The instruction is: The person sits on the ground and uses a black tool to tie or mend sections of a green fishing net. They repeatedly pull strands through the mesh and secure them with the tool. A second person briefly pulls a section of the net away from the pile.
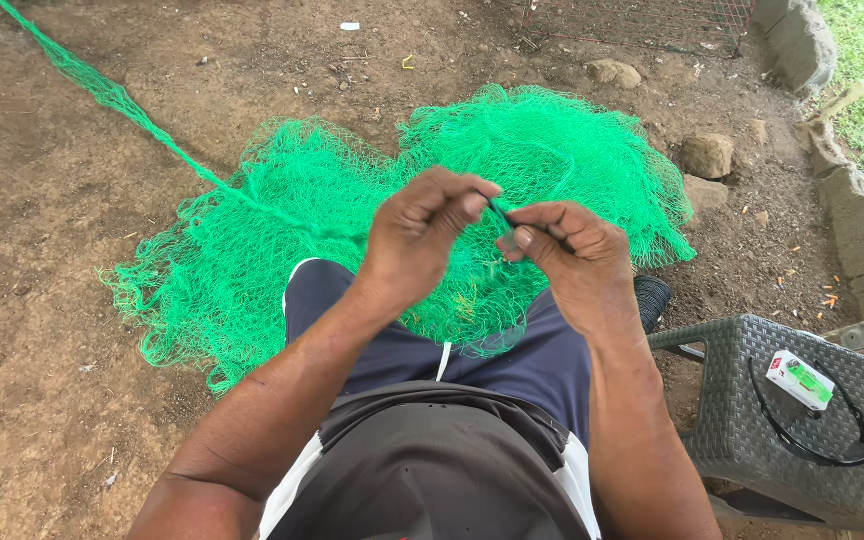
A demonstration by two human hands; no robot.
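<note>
While both hands (497,235) pinch perhaps cord, a red-green packet (800,380) tops the stool (752,420).

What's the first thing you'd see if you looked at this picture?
The big bright green net, heaped on the brown dirt ground in the middle. Just in front of it, the left hand and right hand pinch a thin dark strand between them. A grey woven stool stands at lower right.

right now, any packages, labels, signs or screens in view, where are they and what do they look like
small flat rectangular white, green and red box: lies on the grey woven plastic stool at lower right, inside a loop of black cord.
no signs or screens in view.
</note>
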